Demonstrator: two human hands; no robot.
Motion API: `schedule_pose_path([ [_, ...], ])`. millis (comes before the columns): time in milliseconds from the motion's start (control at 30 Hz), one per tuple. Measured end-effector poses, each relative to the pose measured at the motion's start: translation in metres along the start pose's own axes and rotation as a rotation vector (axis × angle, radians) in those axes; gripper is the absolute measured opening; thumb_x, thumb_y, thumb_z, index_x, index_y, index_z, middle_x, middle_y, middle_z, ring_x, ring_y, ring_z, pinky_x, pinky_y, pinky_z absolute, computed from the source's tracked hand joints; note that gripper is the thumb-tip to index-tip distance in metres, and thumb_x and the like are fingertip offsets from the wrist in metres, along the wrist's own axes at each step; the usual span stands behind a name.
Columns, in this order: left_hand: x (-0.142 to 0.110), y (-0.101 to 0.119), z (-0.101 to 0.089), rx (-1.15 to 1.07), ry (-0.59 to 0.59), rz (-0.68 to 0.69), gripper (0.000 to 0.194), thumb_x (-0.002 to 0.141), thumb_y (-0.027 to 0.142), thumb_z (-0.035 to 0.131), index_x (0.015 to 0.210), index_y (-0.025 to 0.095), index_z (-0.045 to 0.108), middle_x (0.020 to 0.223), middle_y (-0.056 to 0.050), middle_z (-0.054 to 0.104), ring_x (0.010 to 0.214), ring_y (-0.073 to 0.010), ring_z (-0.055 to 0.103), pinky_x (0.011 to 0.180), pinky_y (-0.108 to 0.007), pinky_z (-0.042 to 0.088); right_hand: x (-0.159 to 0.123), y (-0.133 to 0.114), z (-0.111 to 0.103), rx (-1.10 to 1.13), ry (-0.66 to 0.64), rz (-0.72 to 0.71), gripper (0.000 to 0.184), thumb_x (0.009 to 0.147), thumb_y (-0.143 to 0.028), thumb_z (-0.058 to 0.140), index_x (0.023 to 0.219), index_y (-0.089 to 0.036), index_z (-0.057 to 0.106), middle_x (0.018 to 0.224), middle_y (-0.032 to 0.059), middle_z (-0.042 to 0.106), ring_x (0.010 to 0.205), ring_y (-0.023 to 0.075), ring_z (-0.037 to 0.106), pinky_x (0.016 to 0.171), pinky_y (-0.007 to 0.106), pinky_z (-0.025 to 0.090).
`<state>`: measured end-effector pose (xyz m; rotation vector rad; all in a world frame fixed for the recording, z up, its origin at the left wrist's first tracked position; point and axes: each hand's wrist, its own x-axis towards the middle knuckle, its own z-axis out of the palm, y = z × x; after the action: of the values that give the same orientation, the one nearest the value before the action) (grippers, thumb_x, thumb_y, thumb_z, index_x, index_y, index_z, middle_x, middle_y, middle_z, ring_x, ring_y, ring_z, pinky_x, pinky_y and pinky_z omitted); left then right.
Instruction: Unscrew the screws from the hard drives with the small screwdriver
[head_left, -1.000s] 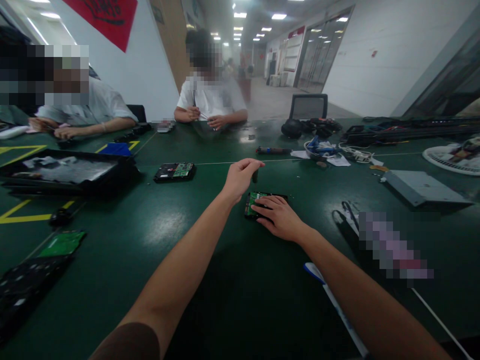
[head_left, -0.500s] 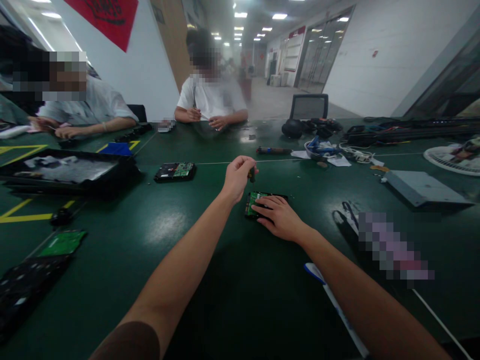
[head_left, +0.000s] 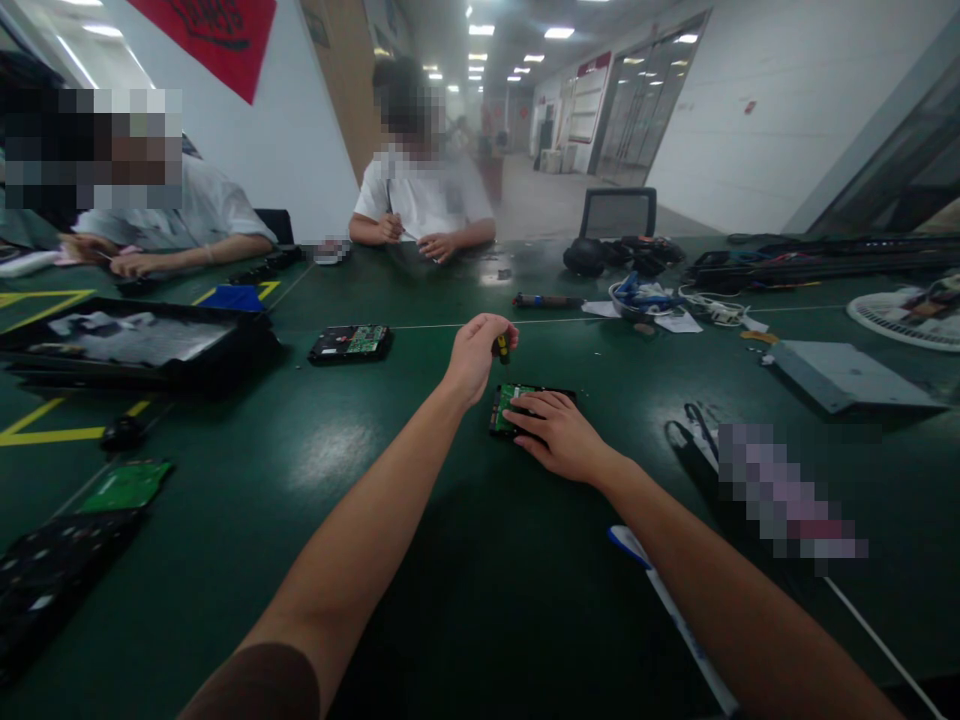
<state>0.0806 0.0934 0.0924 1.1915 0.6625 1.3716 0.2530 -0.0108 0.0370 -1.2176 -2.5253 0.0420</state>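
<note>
A hard drive (head_left: 507, 412) with a green circuit board on its upper face lies flat on the dark green table. My right hand (head_left: 553, 428) rests on it with the fingers stretched across, covering much of its right part. Above the drive's far left corner, my left hand (head_left: 478, 352) is closed around a screwdriver (head_left: 503, 348) with a yellow and black handle. The screwdriver points downward; its thin shaft is hard to make out, so I cannot tell whether the tip touches the drive.
To the left lie another hard drive (head_left: 349, 343), a black tray (head_left: 142, 345) and a green-and-black board (head_left: 124, 488). A grey metal box (head_left: 851, 375), a bowl of blue items (head_left: 645, 296) and a dark cylinder (head_left: 547, 301) are to the right. Two people sit across the table.
My left hand has shifted slightly left, its fingers have turned, and the screwdriver's yellow handle shows more plainly. My right hand and the drive beneath it have stayed in place.
</note>
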Motion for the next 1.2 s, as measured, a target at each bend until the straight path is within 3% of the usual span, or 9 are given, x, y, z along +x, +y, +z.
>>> schedule_pose_path([
  [167, 0.0009, 0.0025, -0.0018, 0.19, -0.007, 0.069, 0.012, 0.082, 0.028, 0.065, 0.078, 0.02, 0.073, 0.081, -0.002, 0.067, 0.077, -0.0141, 0.06, 0.071, -0.025, 0.048, 0.0001, -0.0009, 0.0, -0.005, -0.001, -0.001, 0.041, 0.102, -0.033, 0.057, 0.142, -0.03, 0.062, 0.148, 0.009, 0.059, 0.139, 0.0298, 0.049, 0.118, 0.057, 0.034],
  [400, -0.0018, 0.0024, 0.0019, -0.039, -0.055, -0.064, 0.013, 0.083, 0.032, 0.063, 0.085, 0.019, 0.065, 0.081, -0.004, 0.07, 0.076, -0.0158, 0.067, 0.078, -0.033, 0.054, -0.0001, -0.0006, 0.0006, -0.008, -0.001, -0.003, 0.041, 0.102, -0.035, 0.056, 0.143, -0.03, 0.061, 0.148, 0.0087, 0.059, 0.139, 0.0295, 0.049, 0.118, 0.057, 0.034],
  [633, 0.0028, 0.0003, -0.0028, 0.207, 0.0, 0.081, 0.012, 0.083, 0.027, 0.064, 0.077, 0.02, 0.071, 0.08, -0.002, 0.067, 0.076, -0.014, 0.06, 0.069, -0.025, 0.049, -0.0002, -0.0006, 0.0006, -0.003, 0.001, -0.005, 0.041, 0.102, -0.035, 0.056, 0.143, -0.03, 0.061, 0.148, 0.0092, 0.059, 0.139, 0.0298, 0.05, 0.118, 0.057, 0.034],
  [833, -0.0044, 0.0042, 0.002, -0.008, -0.187, -0.078, 0.01, 0.082, 0.027, 0.064, 0.086, 0.018, 0.068, 0.078, -0.004, 0.07, 0.074, -0.0155, 0.065, 0.075, -0.031, 0.052, -0.0011, -0.0009, 0.0017, -0.003, 0.017, -0.001, 0.04, 0.102, -0.033, 0.056, 0.142, -0.029, 0.062, 0.148, 0.0087, 0.059, 0.139, 0.0294, 0.049, 0.118, 0.057, 0.034],
  [1067, -0.0013, 0.0046, 0.0012, 0.167, -0.052, 0.042, 0.009, 0.083, 0.026, 0.064, 0.076, 0.02, 0.065, 0.072, 0.0, 0.062, 0.066, -0.0125, 0.056, 0.064, -0.025, 0.045, -0.0011, -0.0005, 0.0018, -0.016, 0.006, -0.002, 0.041, 0.102, -0.034, 0.056, 0.143, -0.029, 0.061, 0.149, 0.0091, 0.058, 0.139, 0.0294, 0.049, 0.119, 0.057, 0.033],
  [1200, -0.001, 0.0069, 0.0013, 0.19, -0.083, 0.042, 0.004, 0.081, 0.022, 0.063, 0.078, 0.02, 0.065, 0.071, 0.0, 0.062, 0.066, -0.0122, 0.055, 0.064, -0.025, 0.044, -0.0011, 0.0003, 0.0031, -0.01, 0.017, -0.004, 0.04, 0.102, -0.034, 0.057, 0.142, -0.029, 0.062, 0.149, 0.0093, 0.058, 0.139, 0.0293, 0.05, 0.118, 0.056, 0.033],
])
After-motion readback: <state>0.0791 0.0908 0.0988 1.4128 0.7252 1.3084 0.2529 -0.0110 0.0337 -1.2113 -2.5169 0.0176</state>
